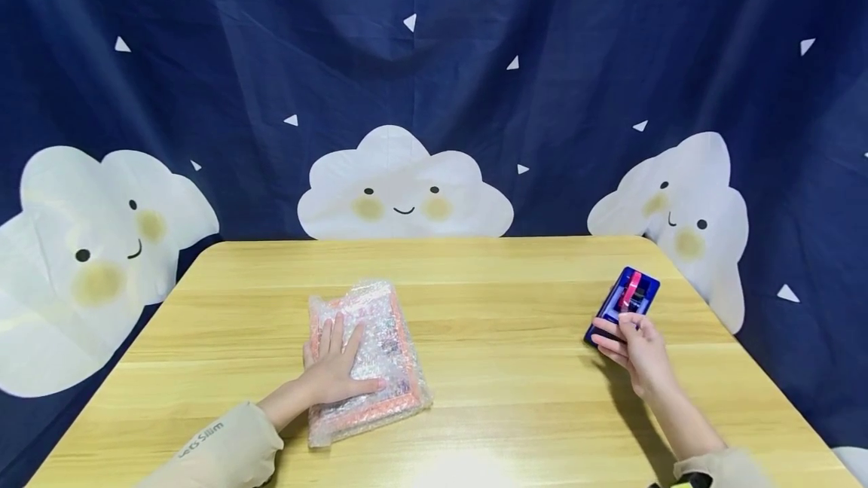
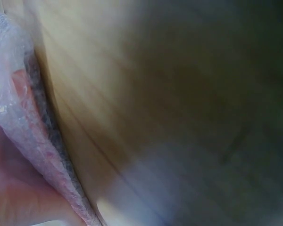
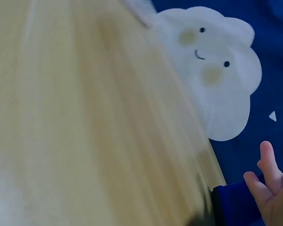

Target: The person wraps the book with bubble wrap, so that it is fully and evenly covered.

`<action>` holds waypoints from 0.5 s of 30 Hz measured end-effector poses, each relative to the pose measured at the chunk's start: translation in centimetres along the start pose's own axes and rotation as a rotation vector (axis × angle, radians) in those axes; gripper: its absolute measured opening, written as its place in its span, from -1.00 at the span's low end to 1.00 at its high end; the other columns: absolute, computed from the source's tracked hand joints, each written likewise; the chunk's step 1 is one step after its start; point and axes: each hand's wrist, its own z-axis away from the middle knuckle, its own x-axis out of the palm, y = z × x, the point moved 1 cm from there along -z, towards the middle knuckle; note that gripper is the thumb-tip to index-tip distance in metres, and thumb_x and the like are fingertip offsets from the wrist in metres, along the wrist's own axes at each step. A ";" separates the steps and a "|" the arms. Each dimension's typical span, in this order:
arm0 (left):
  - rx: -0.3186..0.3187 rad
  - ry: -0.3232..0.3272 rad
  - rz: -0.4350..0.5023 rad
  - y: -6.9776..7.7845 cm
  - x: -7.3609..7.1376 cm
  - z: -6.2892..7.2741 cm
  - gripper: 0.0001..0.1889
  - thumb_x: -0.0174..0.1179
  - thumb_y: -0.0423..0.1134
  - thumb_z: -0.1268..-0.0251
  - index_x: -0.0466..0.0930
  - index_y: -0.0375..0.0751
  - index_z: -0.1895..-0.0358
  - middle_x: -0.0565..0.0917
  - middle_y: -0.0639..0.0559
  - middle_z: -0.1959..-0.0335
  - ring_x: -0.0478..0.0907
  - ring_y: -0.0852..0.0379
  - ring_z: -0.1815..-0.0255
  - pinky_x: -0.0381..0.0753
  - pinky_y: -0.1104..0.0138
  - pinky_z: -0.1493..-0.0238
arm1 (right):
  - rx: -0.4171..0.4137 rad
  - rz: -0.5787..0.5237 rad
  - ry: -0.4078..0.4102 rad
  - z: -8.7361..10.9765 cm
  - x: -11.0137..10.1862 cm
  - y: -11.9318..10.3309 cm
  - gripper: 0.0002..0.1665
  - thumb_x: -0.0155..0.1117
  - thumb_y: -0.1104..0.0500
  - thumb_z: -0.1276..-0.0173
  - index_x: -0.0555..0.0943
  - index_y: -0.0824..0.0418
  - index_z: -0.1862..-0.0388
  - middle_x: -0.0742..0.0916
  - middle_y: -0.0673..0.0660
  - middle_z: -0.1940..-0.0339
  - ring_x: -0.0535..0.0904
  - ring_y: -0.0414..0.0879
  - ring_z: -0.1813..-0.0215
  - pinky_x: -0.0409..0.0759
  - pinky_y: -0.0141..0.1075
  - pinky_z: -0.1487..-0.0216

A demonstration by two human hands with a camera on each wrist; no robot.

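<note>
In the head view, the left hand (image 1: 335, 379) lies on a bubble-wrapped packet (image 1: 388, 337) at the left-centre of the wood-grain counter (image 1: 508, 352), its grip spread, thumb held away from the fingers. The packet lies flat, with orange-pink edging showing through the wrap. It looks light and fairly stiff inside a soft, crinkly skin that may slide, so its firm long edges should serve better than the loose wrap at the ends. Toward the right side, the right hand (image 1: 640, 356) has its grip at the near end of a glossy blue case (image 1: 622, 298) with a red strip (image 1: 631, 291) on its face, seemingly pinching it between thumb and fingers. I judge the case light, rigid and slick; its long sides offer the surest hold, clear of the strip. The left wrist view shows the packet's wrapped edge above part of the hand; the finger positions cannot be told there. The right wrist view catches fingers parted beside the case's blue edge, with a printed cloud (image 3: 226, 89) on the curtain (image 3: 278, 89) behind.
</note>
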 end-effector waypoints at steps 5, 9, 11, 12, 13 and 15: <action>0.000 -0.004 0.005 0.0 -0.1 0.1 0.13 0.16 0.36 0.08 -0.14 -0.28 -0.43 -0.37 -0.46 -0.38 -0.49 -0.42 -0.36 -0.44 -0.36 -0.13 | -0.163 -0.036 0.029 -1.1 -1.2 3.3 -0.77 -0.01 0.00 -0.40 0.29 0.12 0.21 0.74 -0.04 0.23 0.70 -0.12 0.32 0.62 -0.33 0.26; -0.004 -0.007 0.009 0.1 -0.2 0.1 0.13 0.17 0.35 0.07 -0.16 -0.27 -0.43 -0.39 -0.45 -0.39 -0.51 -0.42 -0.36 -0.44 -0.36 -0.13 | -0.201 -0.042 -0.017 -0.5 -0.6 3.8 -0.82 -0.06 0.03 -0.43 0.33 0.12 0.26 0.68 -0.09 0.07 0.69 -0.11 0.23 0.63 -0.29 0.26; -0.007 -0.009 0.007 0.1 -0.2 0.1 0.13 0.16 0.36 0.07 -0.16 -0.27 -0.43 -0.40 -0.45 -0.39 -0.51 -0.41 -0.36 -0.44 -0.36 -0.13 | -0.198 -0.021 -0.050 0.4 0.2 3.2 -0.81 -0.09 0.03 -0.45 0.33 0.12 0.29 0.65 -0.15 0.02 0.68 -0.12 0.19 0.63 -0.28 0.25; -0.008 -0.010 0.008 0.1 -0.2 0.1 0.13 0.16 0.36 0.07 -0.16 -0.27 -0.43 -0.40 -0.45 -0.39 -0.51 -0.41 -0.36 -0.44 -0.36 -0.13 | -0.194 -0.018 -0.069 0.8 0.5 2.9 -0.82 -0.11 0.05 -0.46 0.34 0.12 0.29 0.64 -0.18 0.02 0.68 -0.13 0.18 0.63 -0.28 0.26; -0.008 -0.012 0.006 0.1 -0.2 0.1 0.13 0.16 0.36 0.07 -0.17 -0.27 -0.43 -0.40 -0.45 -0.39 -0.51 -0.41 -0.36 -0.44 -0.36 -0.13 | -0.190 -0.015 -0.084 1.3 0.8 2.4 -0.82 -0.12 0.05 -0.46 0.34 0.11 0.29 0.64 -0.20 0.02 0.67 -0.13 0.18 0.63 -0.28 0.25; -0.008 -0.016 0.013 0.1 -0.2 0.1 0.14 0.16 0.37 0.08 -0.17 -0.27 -0.43 -0.40 -0.45 -0.38 -0.52 -0.41 -0.36 -0.46 -0.36 -0.13 | -0.167 -0.002 -0.087 2.3 1.5 1.4 -0.82 -0.12 0.05 -0.46 0.35 0.11 0.30 0.66 -0.21 0.07 0.68 -0.13 0.21 0.63 -0.29 0.26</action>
